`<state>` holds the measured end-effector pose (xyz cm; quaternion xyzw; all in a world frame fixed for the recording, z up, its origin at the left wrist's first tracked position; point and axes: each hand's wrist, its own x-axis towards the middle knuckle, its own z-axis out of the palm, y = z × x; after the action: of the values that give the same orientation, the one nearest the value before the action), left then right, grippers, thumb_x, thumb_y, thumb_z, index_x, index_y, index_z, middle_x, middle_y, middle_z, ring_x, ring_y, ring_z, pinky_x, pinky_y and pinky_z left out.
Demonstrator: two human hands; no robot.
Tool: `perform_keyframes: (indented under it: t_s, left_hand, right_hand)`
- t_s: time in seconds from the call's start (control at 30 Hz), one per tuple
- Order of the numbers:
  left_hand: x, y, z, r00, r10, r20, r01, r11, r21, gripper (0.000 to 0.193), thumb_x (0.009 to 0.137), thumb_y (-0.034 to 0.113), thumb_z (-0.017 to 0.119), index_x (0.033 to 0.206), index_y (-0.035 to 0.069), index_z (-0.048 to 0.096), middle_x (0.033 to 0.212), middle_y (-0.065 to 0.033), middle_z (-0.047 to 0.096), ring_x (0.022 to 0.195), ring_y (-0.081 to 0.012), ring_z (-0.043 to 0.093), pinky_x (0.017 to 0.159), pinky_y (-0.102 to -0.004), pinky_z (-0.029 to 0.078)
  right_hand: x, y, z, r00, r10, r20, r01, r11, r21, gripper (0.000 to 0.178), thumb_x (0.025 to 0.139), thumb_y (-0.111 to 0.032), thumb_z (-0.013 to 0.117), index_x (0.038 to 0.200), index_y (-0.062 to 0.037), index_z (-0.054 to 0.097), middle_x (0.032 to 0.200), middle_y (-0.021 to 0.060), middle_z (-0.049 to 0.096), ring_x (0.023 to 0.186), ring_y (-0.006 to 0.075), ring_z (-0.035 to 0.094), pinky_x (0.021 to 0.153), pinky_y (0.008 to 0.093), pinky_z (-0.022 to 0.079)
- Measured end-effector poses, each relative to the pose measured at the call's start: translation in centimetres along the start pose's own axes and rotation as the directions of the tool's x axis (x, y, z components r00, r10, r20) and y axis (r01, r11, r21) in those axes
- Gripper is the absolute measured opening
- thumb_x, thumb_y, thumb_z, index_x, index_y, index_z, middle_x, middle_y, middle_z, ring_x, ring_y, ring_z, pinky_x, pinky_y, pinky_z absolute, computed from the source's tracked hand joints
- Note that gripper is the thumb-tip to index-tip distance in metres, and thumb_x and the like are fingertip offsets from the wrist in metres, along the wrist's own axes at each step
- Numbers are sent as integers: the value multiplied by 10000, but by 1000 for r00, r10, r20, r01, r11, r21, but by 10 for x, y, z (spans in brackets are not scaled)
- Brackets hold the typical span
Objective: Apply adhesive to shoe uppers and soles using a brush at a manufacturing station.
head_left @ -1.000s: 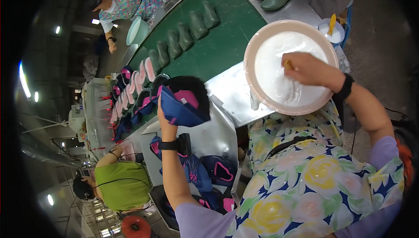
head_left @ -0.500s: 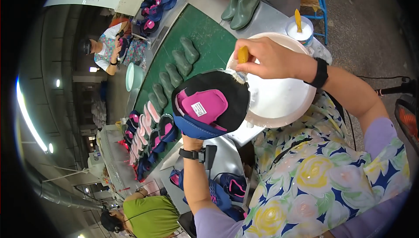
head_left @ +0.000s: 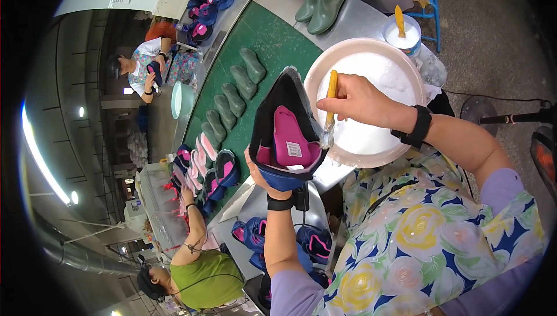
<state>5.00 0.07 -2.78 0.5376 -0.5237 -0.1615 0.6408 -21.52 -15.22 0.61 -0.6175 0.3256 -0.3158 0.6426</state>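
My left hand [head_left: 259, 172] is wrapped round a dark blue shoe upper [head_left: 282, 124] with a black lining and a pink tongue bearing a white label. Its open side faces up toward me. In my right hand [head_left: 364, 100] is a paintbrush [head_left: 332, 89], gripped between thumb and fingers by its yellow handle. The white-coated bristles point down and touch the right edge of the upper. Under my right hand stands a wide pale pink basin [head_left: 321, 72] holding white liquid.
Green shoe lasts [head_left: 231, 99] lie in a row on the green tabletop [head_left: 278, 43], beside pink pieces and more uppers. A last pair [head_left: 320, 4] and a white pot [head_left: 402, 36] with a brush stand farther back. Uppers fill a tray [head_left: 246, 261] below. Co-workers sit at left; one reaches toward the pink pieces.
The upper has turned in my left hand and shifted right. My right hand has brought the brush down from its far edge to its right edge. A co-worker's arm now reaches onto the table.
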Motion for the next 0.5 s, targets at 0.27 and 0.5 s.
perform_keyframes:
  t_s: [0.27,0.5]
  left_hand:
    - [34,34,-1,980,121,158,-187,832,523,297,933,180,588,1143,-27,629,1208,-120,620,1022,-191,614,867,-333,495]
    - [8,12,-32,792,-601,108,609,790,-67,424,917,111,593,1323,30,502,1293,-129,555,1158,-210,573,1000,-373,465]
  right_hand:
    - [-2,2,-7,974,-225,-40,228,951,210,245,879,-190,702,970,5,585,817,67,661,727,111,632,658,247,499]
    - [-9,0,-14,835,-548,49,550,830,-93,201,877,-158,698,1000,-48,583,856,100,668,815,219,667,732,313,510]
